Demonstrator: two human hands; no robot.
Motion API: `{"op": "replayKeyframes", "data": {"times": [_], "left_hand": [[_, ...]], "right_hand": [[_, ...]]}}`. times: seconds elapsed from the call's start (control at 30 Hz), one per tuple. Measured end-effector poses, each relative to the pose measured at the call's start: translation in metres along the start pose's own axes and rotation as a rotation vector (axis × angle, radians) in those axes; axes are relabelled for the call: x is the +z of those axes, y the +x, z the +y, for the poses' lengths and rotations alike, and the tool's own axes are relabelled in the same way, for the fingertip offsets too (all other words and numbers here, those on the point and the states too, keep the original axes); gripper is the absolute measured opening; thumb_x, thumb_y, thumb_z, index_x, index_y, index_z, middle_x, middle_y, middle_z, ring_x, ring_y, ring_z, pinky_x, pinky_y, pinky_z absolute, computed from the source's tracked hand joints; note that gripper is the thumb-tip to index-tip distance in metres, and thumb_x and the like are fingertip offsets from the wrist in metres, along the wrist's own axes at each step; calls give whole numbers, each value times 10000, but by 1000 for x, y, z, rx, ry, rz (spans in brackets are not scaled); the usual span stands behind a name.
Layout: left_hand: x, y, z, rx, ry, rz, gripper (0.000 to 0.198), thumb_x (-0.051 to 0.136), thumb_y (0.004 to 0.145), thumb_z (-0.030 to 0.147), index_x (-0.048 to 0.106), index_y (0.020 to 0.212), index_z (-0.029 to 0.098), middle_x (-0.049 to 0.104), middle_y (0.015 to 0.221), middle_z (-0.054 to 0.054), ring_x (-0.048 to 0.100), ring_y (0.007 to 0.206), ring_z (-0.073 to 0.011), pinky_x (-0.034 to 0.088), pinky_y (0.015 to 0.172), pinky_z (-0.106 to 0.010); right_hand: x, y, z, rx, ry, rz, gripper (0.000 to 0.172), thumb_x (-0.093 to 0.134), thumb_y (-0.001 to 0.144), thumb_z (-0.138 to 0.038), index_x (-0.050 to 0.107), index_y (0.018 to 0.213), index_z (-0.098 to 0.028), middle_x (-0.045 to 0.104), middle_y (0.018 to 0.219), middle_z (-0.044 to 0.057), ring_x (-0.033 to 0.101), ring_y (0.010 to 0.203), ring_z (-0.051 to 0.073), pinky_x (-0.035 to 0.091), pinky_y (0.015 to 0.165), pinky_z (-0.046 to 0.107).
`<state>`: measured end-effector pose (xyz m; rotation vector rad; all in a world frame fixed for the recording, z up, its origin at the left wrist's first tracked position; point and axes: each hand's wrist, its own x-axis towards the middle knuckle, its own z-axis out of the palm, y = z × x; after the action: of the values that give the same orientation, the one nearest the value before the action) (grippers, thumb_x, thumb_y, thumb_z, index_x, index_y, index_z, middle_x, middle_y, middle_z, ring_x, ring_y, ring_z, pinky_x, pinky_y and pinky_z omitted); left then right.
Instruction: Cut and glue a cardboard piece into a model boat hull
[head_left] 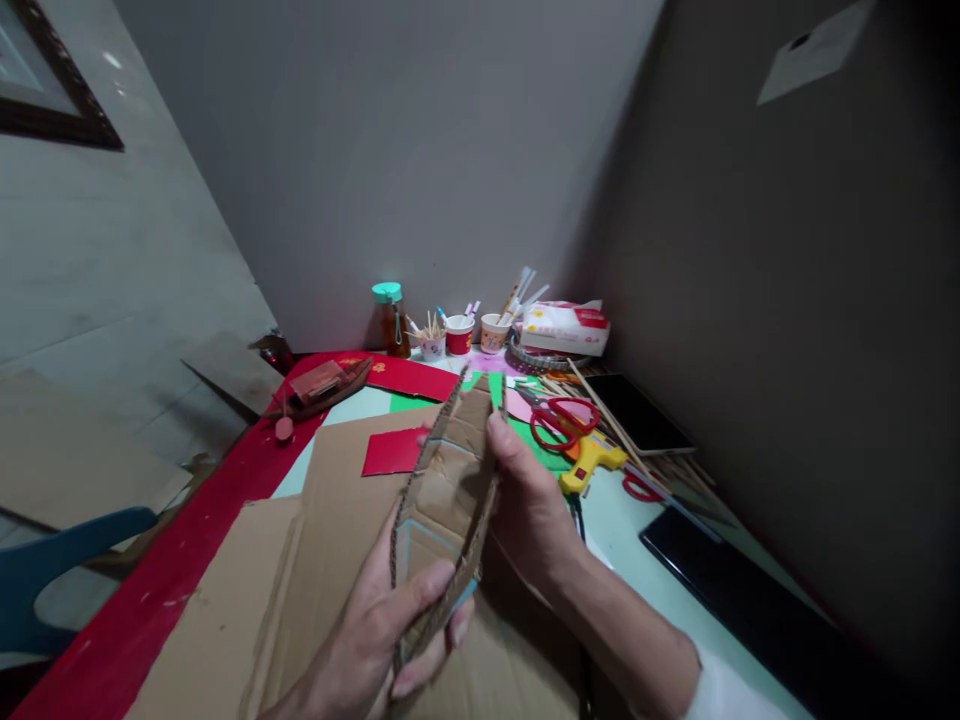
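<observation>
Both hands hold 1 folded cardboard shell [442,490] in the air over the table [630,520], above flat cardboard sheets [225,610]. The left hand [375,630] pinches the near end, thumb across the wall and fingers underneath. The right hand [529,500] grips the far right wall, fingers wrapped over its edge. The shell's 2 side walls stand up from a base marked with blue lines and meet at a point.

The step looks like shaping: the walls are being pressed together and checked. Any fixing of the seams would call for 1 hand free while the other keeps the walls closed; the glue gun [592,460] lies just right of the right hand, beside the scissors [562,420].
</observation>
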<state>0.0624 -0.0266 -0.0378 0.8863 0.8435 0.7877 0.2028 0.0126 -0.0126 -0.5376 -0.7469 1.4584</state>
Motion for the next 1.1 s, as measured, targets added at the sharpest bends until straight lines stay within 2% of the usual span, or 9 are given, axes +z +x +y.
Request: {"op": "replayKeyframes", "data": {"times": [0.13, 0.23, 0.37, 0.43, 0.53, 0.73, 0.83, 0.93, 1.1], "left_hand": [[-5, 4, -2, -139, -5, -191, 496, 657, 884, 409, 417, 1255, 183, 643, 607, 8, 186, 329, 20, 94, 330, -108], [-9, 9, -3, -133, 57, -188, 497, 614, 903, 456, 430, 1257, 159, 640, 542, -7, 224, 279, -12, 107, 288, -121], [-6, 4, 0, -49, 122, 16, 649, 489, 936, 603, 272, 1449, 271, 551, 523, 53, 313, 329, -62, 218, 295, -100], [-4, 1, 0, 65, 164, 100, 752, 542, 875, 672, 261, 1474, 312, 559, 610, 46, 353, 372, -63, 266, 304, -100], [-3, 1, -5, 213, 246, 219, 798, 646, 817, 657, 351, 1470, 305, 566, 718, 34, 365, 387, -30, 254, 331, -96], [1, 6, -17, 259, 205, 406, 736, 627, 849, 631, 531, 1429, 189, 304, 445, 114, 234, 355, -39, 262, 332, -112], [4, 4, -16, 284, 156, 462, 691, 691, 807, 607, 601, 1372, 220, 420, 505, 86, 341, 333, -53, 310, 278, -130], [4, 2, -11, 289, 150, 426, 646, 730, 788, 564, 638, 1321, 211, 582, 647, 42, 516, 356, -106, 429, 258, -207], [-3, 6, 4, 409, 121, 434, 504, 716, 835, 440, 643, 1223, 127, 695, 642, -5, 655, 450, -187, 573, 393, -291]], "right_hand": [[-2, 10, -11, 18, 132, 35, 443, 781, 752, -365, 648, 1138, -193, 748, 929, 66, 725, 843, 224, 596, 791, 354], [-6, 13, -9, -14, 124, 143, 347, 814, 717, -301, 675, 1002, -162, 729, 801, 38, 704, 722, 173, 588, 686, 277], [-16, 23, -17, -110, 156, 308, 331, 863, 649, -337, 673, 847, -152, 714, 736, 13, 676, 675, 144, 576, 642, 244], [-22, 28, -24, -160, 182, 386, 352, 878, 621, -375, 665, 796, -155, 703, 703, 0, 660, 655, 138, 579, 640, 246], [-27, 33, -28, -198, 208, 440, 355, 881, 620, -393, 659, 772, -162, 702, 704, -1, 659, 656, 152, 591, 674, 280], [-19, 28, -20, -239, 226, 468, 330, 869, 665, -386, 623, 753, -185, 657, 669, -41, 613, 603, 125, 582, 728, 284], [-15, 26, -19, -265, 225, 482, 360, 873, 652, -398, 587, 735, -195, 625, 641, -57, 600, 595, 123, 576, 727, 286], [-13, 26, -21, -268, 222, 474, 372, 868, 643, -409, 579, 732, -193, 633, 672, -45, 616, 632, 133, 570, 742, 295], [-8, 23, -23, -238, 226, 453, 366, 857, 634, -397, 591, 797, -204, 636, 728, -48, 639, 723, 145, 558, 825, 312]]}}
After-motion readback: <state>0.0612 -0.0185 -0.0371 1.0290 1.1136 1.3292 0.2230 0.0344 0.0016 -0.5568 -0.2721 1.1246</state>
